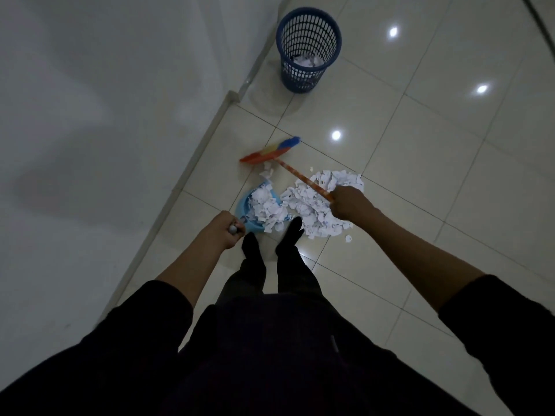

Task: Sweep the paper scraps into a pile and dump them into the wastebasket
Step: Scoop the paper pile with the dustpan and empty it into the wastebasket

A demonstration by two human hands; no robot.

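Tiled floor [405,205], right hand [348,202] gripping the broom [270,153], scrap pile [318,202] lying just right of the dustpan [255,208] the left hand [223,229] holds by its handle.

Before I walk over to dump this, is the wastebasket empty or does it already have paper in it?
Not empty: white scraps lie at the bottom of the upright blue wastebasket.

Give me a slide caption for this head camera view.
Left hand holds a scrap-filled blue dustpan, right hand the broom, beside a paper pile; wastebasket ahead.

One wastebasket [309,49], broom [270,151], dustpan [244,207].
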